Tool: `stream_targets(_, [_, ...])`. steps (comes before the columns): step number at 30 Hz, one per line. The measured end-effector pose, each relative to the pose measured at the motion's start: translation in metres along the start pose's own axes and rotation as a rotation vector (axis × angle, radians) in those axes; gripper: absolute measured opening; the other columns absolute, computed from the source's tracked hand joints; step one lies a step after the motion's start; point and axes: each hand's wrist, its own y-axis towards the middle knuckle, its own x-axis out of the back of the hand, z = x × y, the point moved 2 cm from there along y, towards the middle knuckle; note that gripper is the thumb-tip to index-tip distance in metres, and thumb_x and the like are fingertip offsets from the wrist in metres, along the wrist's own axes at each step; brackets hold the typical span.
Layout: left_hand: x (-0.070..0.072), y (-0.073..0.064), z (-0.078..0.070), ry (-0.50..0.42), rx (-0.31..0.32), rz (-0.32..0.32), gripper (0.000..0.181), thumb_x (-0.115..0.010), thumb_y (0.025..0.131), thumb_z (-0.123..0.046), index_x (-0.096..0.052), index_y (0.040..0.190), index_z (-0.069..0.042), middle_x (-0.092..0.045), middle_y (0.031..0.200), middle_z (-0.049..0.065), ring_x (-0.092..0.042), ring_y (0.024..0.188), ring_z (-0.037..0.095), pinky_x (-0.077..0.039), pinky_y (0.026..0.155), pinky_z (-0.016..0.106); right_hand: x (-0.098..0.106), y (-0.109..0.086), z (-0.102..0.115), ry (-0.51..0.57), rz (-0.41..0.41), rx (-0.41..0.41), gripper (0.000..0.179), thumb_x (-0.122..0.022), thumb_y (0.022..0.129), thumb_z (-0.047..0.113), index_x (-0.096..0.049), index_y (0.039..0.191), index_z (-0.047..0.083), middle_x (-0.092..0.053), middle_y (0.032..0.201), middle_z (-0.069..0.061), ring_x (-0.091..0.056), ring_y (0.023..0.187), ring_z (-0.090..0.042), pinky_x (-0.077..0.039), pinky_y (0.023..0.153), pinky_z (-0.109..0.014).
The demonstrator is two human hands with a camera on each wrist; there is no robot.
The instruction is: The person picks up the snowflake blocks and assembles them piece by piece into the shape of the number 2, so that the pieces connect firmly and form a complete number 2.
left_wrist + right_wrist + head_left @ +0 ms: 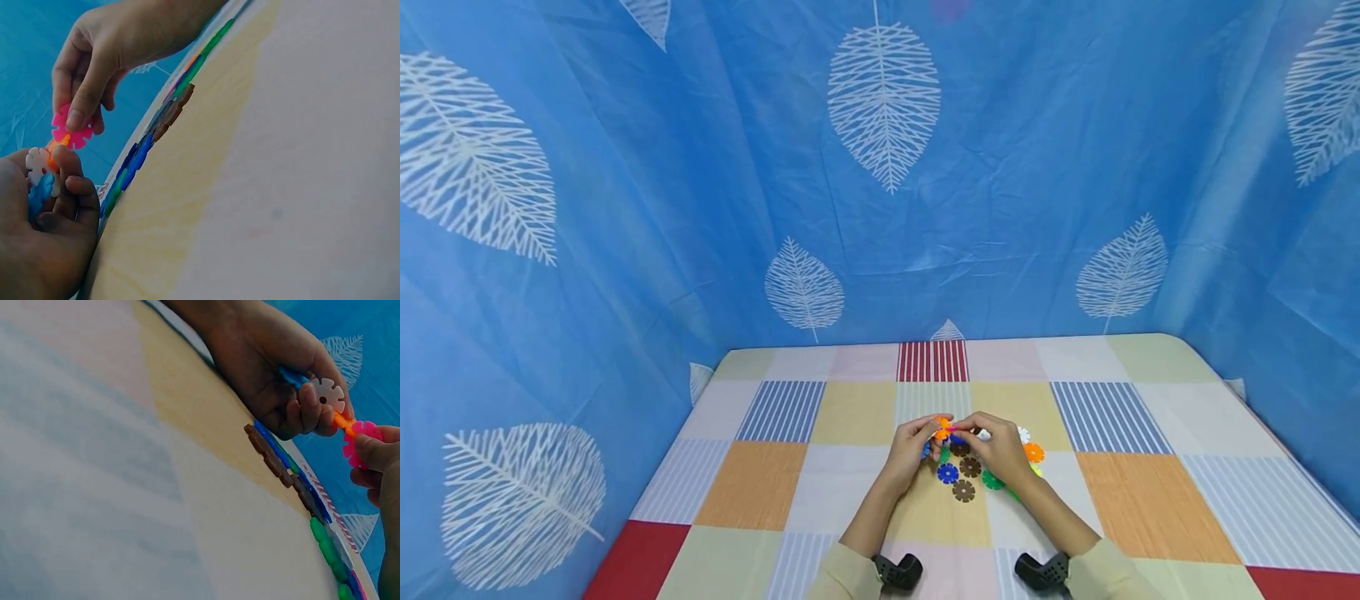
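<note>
An orange disc, notched round its rim, sits above the worktop between both hands. Left of it, the left hand has its fingers curled, its grip holding the orange disc along with a white disc and a light-blue disc beside it. To its right, the right hand pinches a pink disc between thumb and fingers, its grip drawn in to the disc's thickness; the pink disc's edge meets the orange disc. Nearer the person than the orange disc lie a dark-blue disc and brown discs. Well right of it rests a bright-orange piece. Beyond it hangs a leaf-printed blue curtain.
</note>
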Motion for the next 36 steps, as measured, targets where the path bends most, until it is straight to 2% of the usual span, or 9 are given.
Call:
stream_targets(4, [0.002, 0.001, 0.000, -0.021, -0.006, -0.065, 0.028, -0.049, 0.096, -0.014, -0.062, 0.112, 0.005, -0.054, 0.065, 0.002, -0.047, 0.048, 0.008, -0.043, 0.044, 0.017, -0.001, -0.002, -0.007, -0.051, 0.046, -0.105, 0.030, -0.076, 0.074, 0.010, -0.069, 0.104, 0.009, -0.068, 0.089, 0.002, -0.061, 0.081, -0.015, -0.052, 0.070, -0.033])
stream_targets(8, [0.002, 0.001, -0.001, -0.021, -0.022, -0.108, 0.028, -0.047, 0.095, -0.014, -0.061, 0.112, 0.004, -0.052, 0.067, 0.002, -0.048, 0.049, 0.007, -0.043, 0.044, 0.017, -0.001, -0.006, -0.016, -0.202, 0.137, -0.253, 0.041, -0.076, 0.076, 0.024, -0.066, 0.112, 0.007, -0.065, 0.102, -0.005, -0.055, 0.094, -0.023, -0.045, 0.082, -0.043])
stream_targets(11, [0.003, 0.001, -0.002, -0.024, -0.032, -0.097, 0.029, -0.047, 0.095, -0.013, -0.058, 0.114, 0.006, -0.053, 0.066, 0.002, -0.049, 0.048, 0.008, -0.044, 0.045, 0.018, -0.002, -0.008, -0.019, -0.332, 0.204, -0.258, 0.036, -0.075, 0.076, 0.030, -0.070, 0.105, 0.008, -0.063, 0.105, -0.010, -0.050, 0.096, -0.026, -0.040, 0.082, -0.043])
stream_targets(15, [0.005, 0.002, -0.002, -0.056, -0.024, -0.069, 0.030, -0.046, 0.096, -0.011, -0.052, 0.117, 0.009, -0.055, 0.066, 0.003, -0.052, 0.048, 0.010, -0.046, 0.047, 0.020, -0.001, -0.008, -0.019, -0.398, 0.200, -0.225, 0.028, -0.078, 0.072, 0.031, -0.073, 0.093, 0.013, -0.062, 0.099, -0.006, -0.049, 0.092, -0.022, -0.036, 0.076, -0.039])
stream_targets(18, [0.006, 0.003, -0.002, -0.063, -0.002, -0.054, 0.027, -0.044, 0.096, -0.009, -0.049, 0.116, 0.010, -0.056, 0.067, 0.005, -0.051, 0.047, 0.011, -0.045, 0.047, 0.021, 0.000, -0.007, -0.018, -0.271, 0.128, -0.314, 0.020, -0.079, 0.073, 0.024, -0.070, 0.087, 0.013, -0.064, 0.086, -0.001, -0.053, 0.080, -0.017, -0.042, 0.072, -0.032])
stream_targets(21, [0.006, 0.002, -0.002, -0.045, 0.016, -0.058, 0.024, -0.043, 0.096, -0.008, -0.050, 0.112, 0.008, -0.056, 0.067, 0.007, -0.048, 0.045, 0.011, -0.041, 0.044, 0.021, 0.001, -0.006, -0.018, -0.038, 0.018, -0.436, 0.014, -0.075, 0.077, 0.015, -0.068, 0.088, 0.008, -0.065, 0.072, -0.001, -0.057, 0.063, -0.014, -0.049, 0.059, -0.024])
stream_targets(26, [0.006, 0.002, 0.000, -0.023, 0.025, -0.084, 0.024, -0.045, 0.096, -0.010, -0.055, 0.111, 0.006, -0.055, 0.066, 0.005, -0.046, 0.044, 0.009, -0.037, 0.042, 0.019, -0.001, -0.004, -0.018, 0.293, -0.086, -0.567, 0.017, -0.067, 0.084, 0.012, -0.064, 0.095, -0.001, -0.065, 0.065, -0.012, -0.061, 0.052, -0.022, -0.052, 0.048, -0.030])
stream_targets(29, [0.005, 0.002, 0.000, -0.001, 0.008, -0.086, 0.025, -0.047, 0.095, -0.012, -0.059, 0.110, 0.005, -0.056, 0.067, 0.004, -0.046, 0.045, 0.008, -0.038, 0.043, 0.017, -0.002, -0.004, -0.017, 0.363, -0.083, -0.600, 0.021, -0.067, 0.085, 0.013, -0.062, 0.096, -0.003, -0.065, 0.066, -0.014, -0.061, 0.052, -0.023, -0.053, 0.048, -0.032])
stream_targets(36, [0.005, 0.003, 0.001, 0.019, 0.009, -0.066, 0.026, -0.050, 0.095, -0.015, -0.063, 0.106, 0.005, -0.058, 0.067, 0.005, -0.044, 0.046, 0.006, -0.038, 0.043, 0.016, -0.004, -0.005, -0.017, 0.377, -0.070, -0.613, 0.020, -0.067, 0.085, 0.015, -0.062, 0.096, -0.001, -0.065, 0.067, -0.012, -0.061, 0.053, -0.021, -0.053, 0.050, -0.032])
